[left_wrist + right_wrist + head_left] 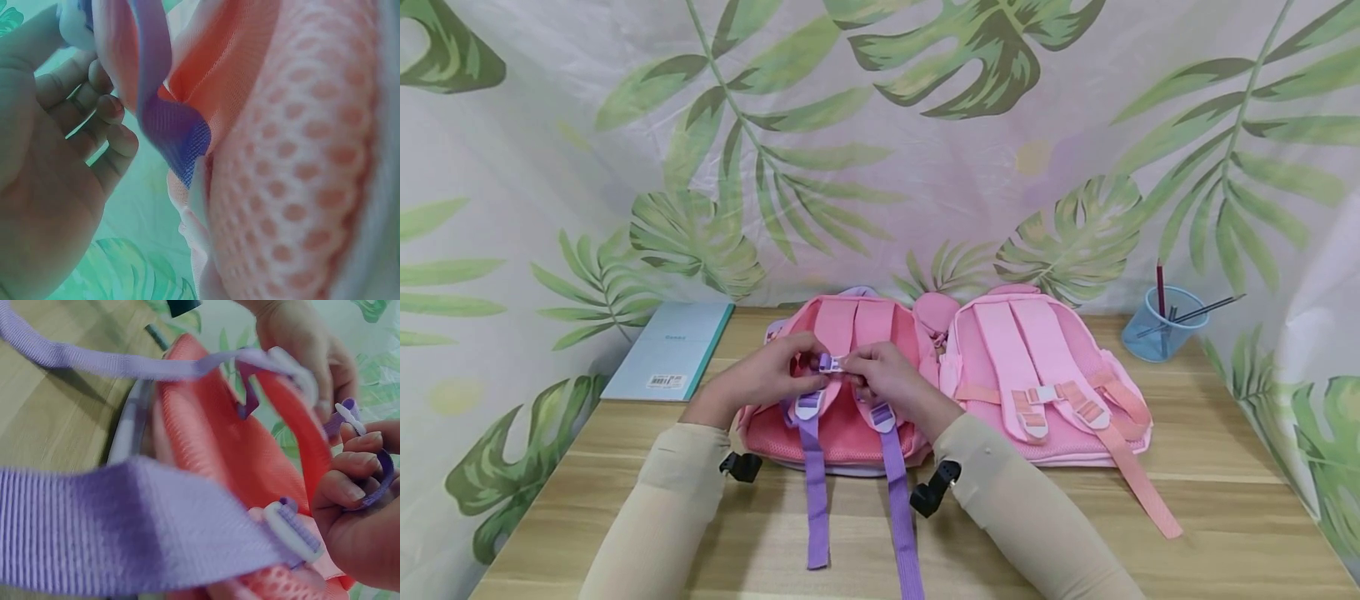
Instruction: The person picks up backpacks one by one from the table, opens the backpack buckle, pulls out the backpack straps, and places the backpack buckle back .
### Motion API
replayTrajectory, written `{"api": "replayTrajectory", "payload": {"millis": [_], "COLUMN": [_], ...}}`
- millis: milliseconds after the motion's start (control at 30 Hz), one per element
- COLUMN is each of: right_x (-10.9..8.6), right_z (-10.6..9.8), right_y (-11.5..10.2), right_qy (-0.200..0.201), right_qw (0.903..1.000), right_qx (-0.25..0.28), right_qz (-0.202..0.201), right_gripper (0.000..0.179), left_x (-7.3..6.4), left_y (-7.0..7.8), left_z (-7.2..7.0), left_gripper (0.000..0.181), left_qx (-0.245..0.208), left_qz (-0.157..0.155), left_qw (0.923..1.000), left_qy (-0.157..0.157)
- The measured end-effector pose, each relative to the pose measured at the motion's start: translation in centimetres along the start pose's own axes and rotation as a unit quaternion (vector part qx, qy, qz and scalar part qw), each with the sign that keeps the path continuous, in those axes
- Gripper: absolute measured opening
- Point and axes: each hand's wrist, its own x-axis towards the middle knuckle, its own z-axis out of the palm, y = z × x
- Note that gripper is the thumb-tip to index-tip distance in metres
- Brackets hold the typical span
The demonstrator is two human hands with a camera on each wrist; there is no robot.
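Note:
A coral-pink backpack (880,446) lies with its shoulder straps facing up. Above it, my left hand (760,375) and right hand (895,379) meet at a small white buckle (832,364) on a purple chest strap. Each hand pinches one side of the buckle; whether its halves are joined cannot be made out. In the right wrist view, a loop of purple webbing (382,481) runs through the fingers of my right hand (356,519). White strap adjusters (809,405) sit lower on the shoulder straps, with long purple straps (817,500) hanging below them.
To the right lies a light pink backpack (985,333) with a white buckle (1042,394) on its peach chest strap. A blue mesh pen cup (1157,342) holding pencils stands at the far right. A light blue notebook (666,346) lies at the left on the wooden table (587,492).

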Motion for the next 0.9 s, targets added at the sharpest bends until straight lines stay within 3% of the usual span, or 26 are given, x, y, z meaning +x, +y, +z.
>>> {"api": "replayTrajectory", "payload": {"millis": [467,700,900], "right_x": [-0.5,-0.56,-0.52], "right_z": [-0.14,-0.36,-0.55], "right_y": [-0.86,-0.55,-0.46], "right_qy": [-0.007,-0.002,-0.002], "right_qw": [0.9988,0.9995,0.9998], "right_qx": [0.048,0.033,0.013], "right_qz": [-0.002,-0.001,-0.012], "right_gripper": [0.018,0.022,0.023], "left_x": [-0.22,-0.39,-0.65], "left_y": [-0.59,-0.83,-0.26], "left_z": [0.54,0.8,0.68], "left_gripper": [0.019,0.019,0.024], "left_qx": [0.002,0.012,-0.002], "left_qz": [-0.005,0.0,-0.02], "left_qw": [1.0,0.9999,0.9997], "left_qy": [-0.003,0.002,0.013]}}
